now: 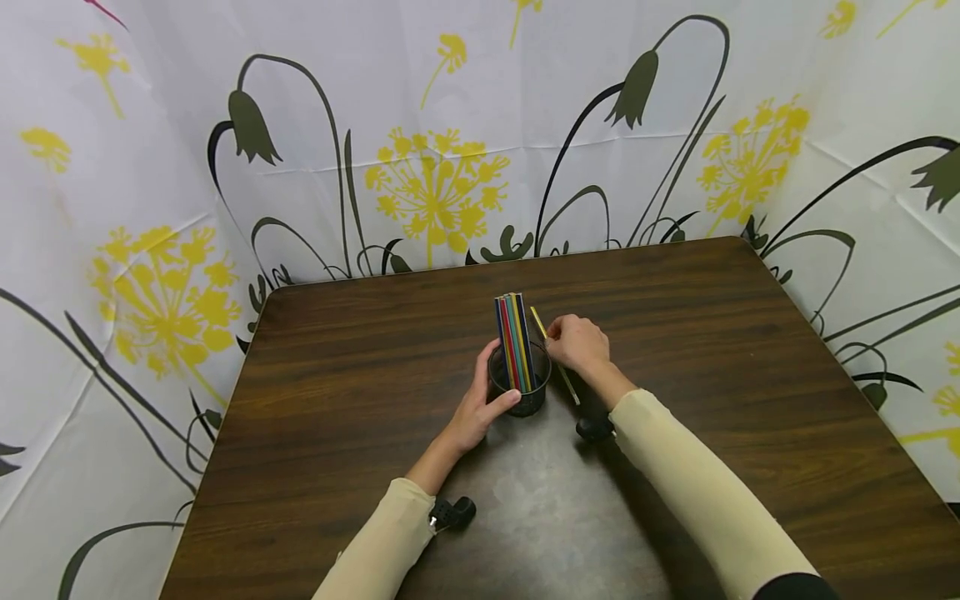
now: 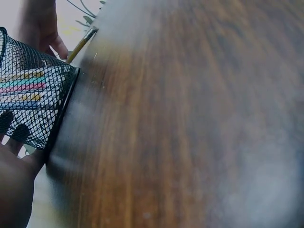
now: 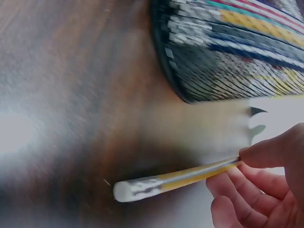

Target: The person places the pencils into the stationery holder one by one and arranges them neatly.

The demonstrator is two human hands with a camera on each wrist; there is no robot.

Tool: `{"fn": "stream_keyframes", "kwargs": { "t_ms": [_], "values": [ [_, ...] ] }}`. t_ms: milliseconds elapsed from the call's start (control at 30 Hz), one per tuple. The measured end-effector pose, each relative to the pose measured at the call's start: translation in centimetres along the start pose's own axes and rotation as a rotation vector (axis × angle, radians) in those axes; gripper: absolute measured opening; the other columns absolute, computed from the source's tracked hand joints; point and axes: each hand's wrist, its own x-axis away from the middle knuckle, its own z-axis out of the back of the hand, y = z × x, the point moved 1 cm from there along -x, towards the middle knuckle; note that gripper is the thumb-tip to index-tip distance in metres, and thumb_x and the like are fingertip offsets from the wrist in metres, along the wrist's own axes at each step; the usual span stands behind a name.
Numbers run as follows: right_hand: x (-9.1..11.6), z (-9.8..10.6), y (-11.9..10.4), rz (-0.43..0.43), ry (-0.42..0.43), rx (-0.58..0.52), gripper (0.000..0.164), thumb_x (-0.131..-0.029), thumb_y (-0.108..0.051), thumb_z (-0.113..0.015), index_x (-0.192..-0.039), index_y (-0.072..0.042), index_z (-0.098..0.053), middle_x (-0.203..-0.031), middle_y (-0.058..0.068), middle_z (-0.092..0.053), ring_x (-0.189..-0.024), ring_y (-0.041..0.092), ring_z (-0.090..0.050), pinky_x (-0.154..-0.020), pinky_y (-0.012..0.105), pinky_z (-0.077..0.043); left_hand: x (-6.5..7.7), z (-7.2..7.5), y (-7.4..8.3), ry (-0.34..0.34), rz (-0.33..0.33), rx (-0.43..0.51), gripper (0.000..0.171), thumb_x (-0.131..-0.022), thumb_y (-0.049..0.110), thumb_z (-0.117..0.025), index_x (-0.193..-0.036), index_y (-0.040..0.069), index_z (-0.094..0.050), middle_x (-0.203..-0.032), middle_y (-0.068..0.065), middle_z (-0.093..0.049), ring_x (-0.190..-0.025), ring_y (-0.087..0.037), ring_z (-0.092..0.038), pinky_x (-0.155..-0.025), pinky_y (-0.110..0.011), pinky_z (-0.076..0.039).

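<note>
A black mesh pencil cup (image 1: pixel 531 406) stands on the table, holding a bundle of coloured pencils (image 1: pixel 513 340) that leans slightly. My left hand (image 1: pixel 477 410) grips the cup from its left side, thumb across the front. In the left wrist view the fingers of that hand (image 2: pixel 14 183) show beneath the mesh. Just right of the cup, my right hand (image 1: pixel 581 342) pinches a yellow pencil (image 1: pixel 538 322) between thumb and fingers. The pencil tilts, and its white eraser (image 3: pixel 123 191) and silver ferrule point down toward the table in the right wrist view.
A dark wooden table (image 1: pixel 337 358) stretches around both hands, with a bright glare patch in front of the cup. Behind it hangs a white curtain (image 1: pixel 480 100) printed with yellow and green flowers. Dark wrist cameras (image 1: pixel 453 512) sit at both cuffs.
</note>
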Motion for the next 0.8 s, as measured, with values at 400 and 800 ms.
{"fn": "stream_keyframes", "kwargs": {
  "t_ms": [400,800],
  "values": [
    [1.8,7.4,-1.5,0.134,0.251,-0.334,0.022,-0.093,-0.025,-0.065,-0.109,-0.011,-0.072,-0.089,0.001,-0.072,-0.080,0.020,-0.066,-0.070,0.041,-0.047,0.3,0.0,1.8,-0.020,0.000,0.005,0.079,-0.095,0.003,-0.056,-0.155,0.008,-0.006,-0.150,-0.026,-0.030,-0.133,-0.042,-0.037,-0.107,-0.061,-0.027],
    [4.9,10.3,-4.6,0.349,0.307,-0.595,0.021,-0.091,-0.014,-0.069,-0.110,-0.005,-0.069,-0.086,0.005,-0.070,-0.072,0.021,-0.068,-0.060,0.026,-0.048,0.2,-0.1,1.7,-0.022,-0.007,-0.010,0.078,-0.095,0.004,-0.056,-0.155,0.008,-0.006,-0.151,-0.026,-0.030,-0.135,-0.041,-0.035,-0.108,-0.061,-0.026]
  ]
}}
